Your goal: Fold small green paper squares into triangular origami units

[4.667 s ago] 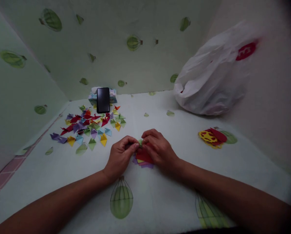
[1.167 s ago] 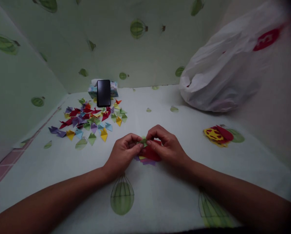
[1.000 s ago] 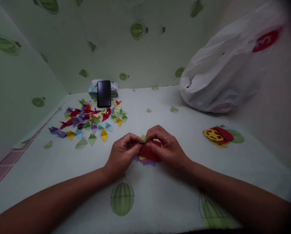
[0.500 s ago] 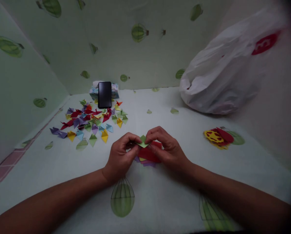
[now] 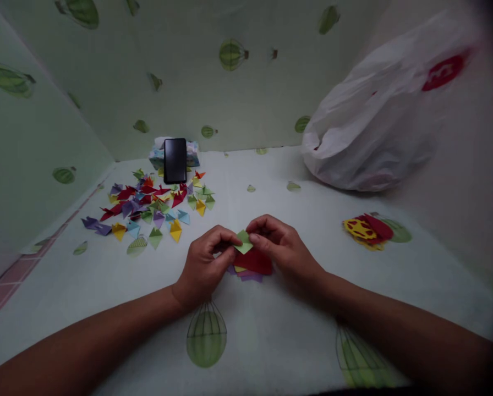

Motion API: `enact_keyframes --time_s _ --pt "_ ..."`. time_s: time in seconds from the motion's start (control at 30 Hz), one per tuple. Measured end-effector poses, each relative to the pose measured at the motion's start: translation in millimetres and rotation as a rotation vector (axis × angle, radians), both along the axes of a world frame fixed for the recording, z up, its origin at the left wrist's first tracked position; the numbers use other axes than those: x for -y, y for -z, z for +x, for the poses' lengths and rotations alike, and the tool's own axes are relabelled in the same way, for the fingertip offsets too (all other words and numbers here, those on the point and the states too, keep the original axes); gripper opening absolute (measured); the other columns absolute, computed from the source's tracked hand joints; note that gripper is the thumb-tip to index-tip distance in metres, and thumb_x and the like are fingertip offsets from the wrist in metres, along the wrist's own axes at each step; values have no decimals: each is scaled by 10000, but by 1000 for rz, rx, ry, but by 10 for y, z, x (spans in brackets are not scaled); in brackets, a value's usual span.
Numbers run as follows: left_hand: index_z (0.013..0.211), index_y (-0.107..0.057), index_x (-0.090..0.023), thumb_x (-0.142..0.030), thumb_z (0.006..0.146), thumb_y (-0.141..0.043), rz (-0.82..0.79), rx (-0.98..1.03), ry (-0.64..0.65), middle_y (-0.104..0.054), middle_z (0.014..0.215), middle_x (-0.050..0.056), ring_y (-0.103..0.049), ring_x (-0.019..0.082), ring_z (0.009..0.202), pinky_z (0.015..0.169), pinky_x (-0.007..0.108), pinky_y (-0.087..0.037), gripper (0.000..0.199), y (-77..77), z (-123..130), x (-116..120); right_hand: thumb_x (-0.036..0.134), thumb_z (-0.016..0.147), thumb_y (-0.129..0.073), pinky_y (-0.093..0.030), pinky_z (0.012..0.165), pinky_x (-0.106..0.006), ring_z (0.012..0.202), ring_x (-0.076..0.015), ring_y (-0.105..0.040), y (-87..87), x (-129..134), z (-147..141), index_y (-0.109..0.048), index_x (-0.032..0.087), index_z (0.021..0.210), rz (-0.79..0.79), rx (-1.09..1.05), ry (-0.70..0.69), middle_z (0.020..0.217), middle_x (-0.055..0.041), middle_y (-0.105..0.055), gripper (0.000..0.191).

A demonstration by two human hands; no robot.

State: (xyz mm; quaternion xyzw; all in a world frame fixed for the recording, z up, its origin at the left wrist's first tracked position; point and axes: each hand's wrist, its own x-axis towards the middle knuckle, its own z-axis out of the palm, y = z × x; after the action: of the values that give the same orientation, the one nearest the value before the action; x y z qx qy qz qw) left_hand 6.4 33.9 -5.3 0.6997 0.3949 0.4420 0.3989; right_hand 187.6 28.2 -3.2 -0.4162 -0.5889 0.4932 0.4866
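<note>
A small piece of light green folded paper (image 5: pixel 244 243) is held up between my two hands, its lower point towards me. My left hand (image 5: pixel 208 257) pinches its left side between thumb and forefinger. On the other side, my right hand (image 5: pixel 281 245) has its thumb and forefinger at the paper's right edge, with the fingers curled. Just below lies a small stack of paper sheets (image 5: pixel 257 263), red on top, with yellow, pink and purple edges showing. The fingertips hide some of the green paper's sides.
Many folded paper pieces (image 5: pixel 146 206) in several colours lie at the left. Behind them a black phone (image 5: pixel 175 160) leans on a tissue box (image 5: pixel 192 154). A white plastic bag (image 5: pixel 354 126) stands back right; red and yellow cut-outs (image 5: pixel 364 230) lie before it.
The right thumb and forefinger have shifted slightly at the green paper's edge, so more of the paper shows. It sits a little lower and more tilted. The left hand keeps its pinch.
</note>
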Motion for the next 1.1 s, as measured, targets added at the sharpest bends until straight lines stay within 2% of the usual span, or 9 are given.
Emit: enact_keyframes --time_s 0.13,0.37,0.47,0.53,0.63,0.67,0.73,0.9,1.1 --pt "841 -649 -180 -88 810 -579 -2 -45 40 -653 804 13 -632 136 747 691 239 -499 119 28 -11 -7 274 835 -624 -409 604 -249 661 -117 -518 7 -10 2 -603 173 768 -14 137 -7 727 3 -589 123" --pt "868 -669 -189 -135 846 -624 99 -118 66 -678 847 29 -646 147 777 718 259 -510 73 40 -19 -21 205 850 -589 -405 636 -264 676 -121 -522 -12 -2 20 -604 174 759 120 245 29 726 4 -601 98" --pt "858 -681 -193 -94 836 -612 142 -119 53 -683 843 26 -639 143 781 703 251 -494 122 52 -35 -27 188 857 -580 -403 630 -261 672 -118 -513 6 -2 15 -591 178 791 143 225 25 732 8 -581 67" --pt "851 -684 -193 -76 820 -606 89 -74 34 -685 842 22 -640 137 769 684 241 -492 143 56 -40 -25 194 865 -581 -416 638 -257 689 -118 -518 30 -6 12 -576 187 869 141 146 19 754 12 -563 9" --pt "849 -672 -185 -123 809 -622 -132 36 -5 -659 716 -7 -614 119 628 592 228 -490 90 42 -25 -21 222 873 -605 -441 667 -258 738 -123 -541 61 -14 15 -556 204 961 160 25 -13 810 8 -556 102" --pt "856 -667 -181 -151 809 -631 -217 68 -8 -648 675 -16 -609 119 595 579 232 -496 67 33 -17 -23 231 870 -621 -445 672 -261 747 -125 -546 67 -16 19 -564 205 958 174 19 -29 824 3 -560 108" --pt "830 -672 -170 -164 774 -664 -278 110 -38 -671 713 -7 -626 122 642 622 234 -514 57 14 -2 -32 231 859 -645 -450 693 -275 765 -134 -558 71 -19 29 -601 196 906 213 67 -58 843 -11 -575 73" --pt "824 -686 -166 -159 727 -701 -332 147 -53 -679 771 -6 -621 111 706 672 215 -508 98 5 11 -66 173 859 -630 -453 743 -305 807 -154 -580 52 -21 46 -645 183 825 292 182 -47 852 -31 -600 39" --pt "860 -680 -185 -188 737 -743 -357 264 76 -676 801 -10 -631 108 739 690 210 -520 138 27 12 -75 166 860 -635 -444 718 -292 785 -145 -576 34 -32 38 -642 175 826 300 187 -16 836 -24 -595 36"
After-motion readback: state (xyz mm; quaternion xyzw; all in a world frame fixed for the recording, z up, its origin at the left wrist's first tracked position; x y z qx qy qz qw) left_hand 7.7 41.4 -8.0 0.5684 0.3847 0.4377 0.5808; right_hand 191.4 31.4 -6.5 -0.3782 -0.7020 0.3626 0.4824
